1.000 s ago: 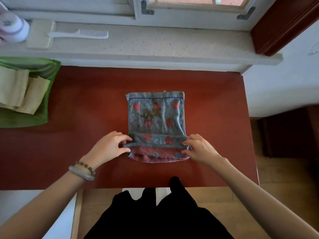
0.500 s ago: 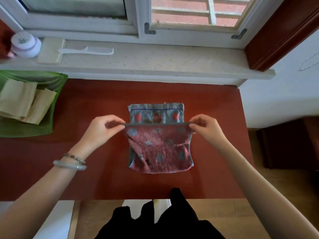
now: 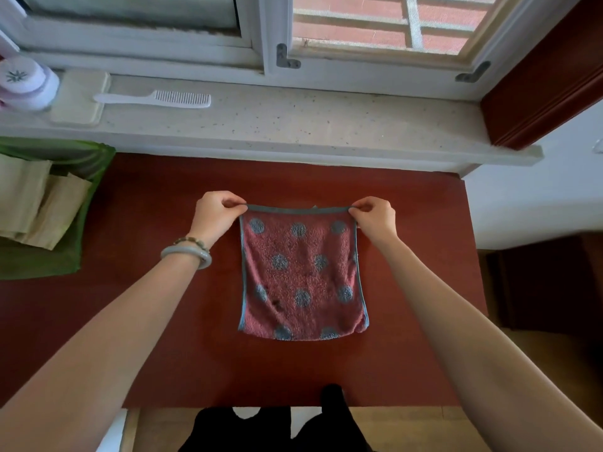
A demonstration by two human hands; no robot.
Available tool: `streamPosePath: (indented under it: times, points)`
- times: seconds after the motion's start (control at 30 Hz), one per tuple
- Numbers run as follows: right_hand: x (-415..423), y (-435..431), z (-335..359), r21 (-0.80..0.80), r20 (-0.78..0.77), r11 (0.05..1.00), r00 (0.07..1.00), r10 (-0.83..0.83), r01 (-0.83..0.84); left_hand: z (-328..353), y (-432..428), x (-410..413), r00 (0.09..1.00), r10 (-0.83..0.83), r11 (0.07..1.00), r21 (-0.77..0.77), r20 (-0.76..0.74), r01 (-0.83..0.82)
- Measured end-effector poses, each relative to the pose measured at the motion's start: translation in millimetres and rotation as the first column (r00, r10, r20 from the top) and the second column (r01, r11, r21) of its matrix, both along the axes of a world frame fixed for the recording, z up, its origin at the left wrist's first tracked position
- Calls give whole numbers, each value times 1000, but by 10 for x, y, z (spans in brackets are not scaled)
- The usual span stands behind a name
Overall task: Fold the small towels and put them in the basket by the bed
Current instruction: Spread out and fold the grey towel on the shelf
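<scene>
Grip: the left hand and the right hand each pinch a far corner of the small red terry towel with grey-blue dots and a blue-grey hem. Thumb and forefinger close on the hem, and the other fingers curl in.
Between the pinches: the far hem runs taut and straight from one hand to the other.
Below the grip, toward the person: the rest of the towel lies spread, red side up, on the dark red table top. Its near edge looks rounded, so I judge the cloth to be doubled there.
Height of the held edge: I cannot tell whether it touches the table or is raised just above it.
Step in hand: folding, probably the first fold, with the carried hem being matched to the layer beneath.
Next move: set the corners down squarely, let go, smooth the cloth, then fold it again to a smaller size.
Well left of the left-hand pinch: the green fabric basket, with folded beige towels already in it.
Beyond the grip: a speckled stone windowsill with a white plastic comb on it.
</scene>
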State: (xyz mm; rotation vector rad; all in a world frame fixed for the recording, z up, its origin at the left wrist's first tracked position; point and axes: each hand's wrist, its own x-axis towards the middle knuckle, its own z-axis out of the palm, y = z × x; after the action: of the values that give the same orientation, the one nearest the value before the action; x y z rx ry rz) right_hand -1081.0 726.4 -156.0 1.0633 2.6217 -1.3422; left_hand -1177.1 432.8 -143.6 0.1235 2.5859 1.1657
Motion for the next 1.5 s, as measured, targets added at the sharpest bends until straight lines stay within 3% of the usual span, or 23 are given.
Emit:
streamPosePath:
  times: [0.23, 0.37, 0.5, 0.73, 1.0, 1.17, 1.33, 1.5]
  points:
    - [66, -58, -9, 106, -14, 993, 998, 57, -56, -53, 13, 189, 988, 14, 989, -142, -153, -36]
    - [532, -119, 149, 137, 30, 954, 963, 266, -268, 9, -196, 726, 966, -200, 972, -158, -162, 175]
    - [1298, -244, 211, 7, 172, 915, 902, 395, -402, 33, -501, 1417, 951, -301, 943, -169, -68, 287]
    - [2040, -400, 162, -139, 221, 940, 915, 336, -312, 38, -621, 2017, 974, -214, 963, -150, 69, 222]
    - [1998, -565, 109, -97, 43, 972, 975, 219, -214, 89, -581, 2103, 981, -192, 966, -179, -13, 186]
    - [2038, -434, 167, 38, 27, 927, 928, 373, -373, 99, -712, 2105, 981, -166, 974, -170, -100, 148]
    - [2105, -488, 106, 139, 132, 823, 834, 535, -550, 18, -681, 2162, 978, -205, 955, -224, -36, 192]
    - [2114, -573, 92, 283, 92, 806, 851, 517, -520, 30, -677, 2105, 960, -264, 933, -278, -90, 230]
